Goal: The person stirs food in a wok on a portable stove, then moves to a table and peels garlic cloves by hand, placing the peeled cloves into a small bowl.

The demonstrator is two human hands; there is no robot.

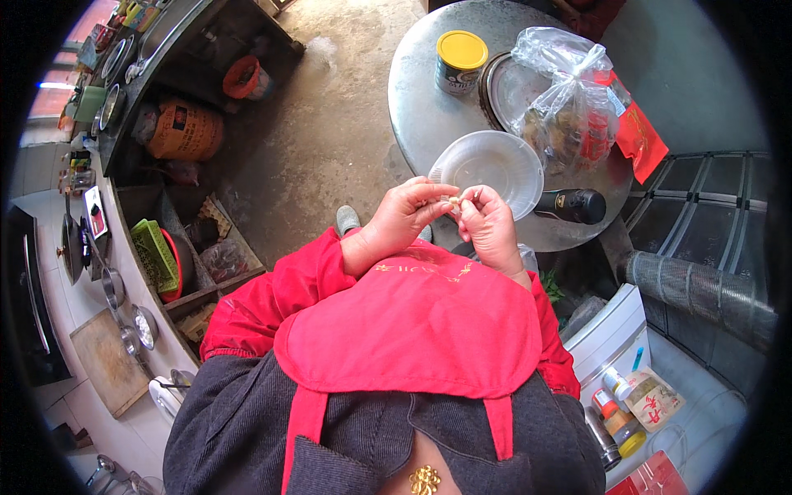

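Note:
In front of my red apron (pixel 414 322), my left hand (pixel 402 213) and my right hand (pixel 492 226) meet at the fingertips. Pinched between them is a small pale piece (pixel 455 200) that looks like a garlic clove; the fingers partly cover it. Just beyond the hands, a translucent plastic bowl (pixel 495 158) rests at the near side of a round metal table (pixel 421 86). My right hand overlaps its near rim in view. A black bottle (pixel 572 206) lies on its side to the right of the bowl.
A yellow-lidded can (pixel 461 62), a tied clear plastic bag (pixel 569 117) and a red packet (pixel 640 136) occupy the table. On the left runs a counter with a cutting board (pixel 111 362) and pans. A stovepipe (pixel 699 297) stands right. Someone's sleeve (pixel 597 18) shows across the table.

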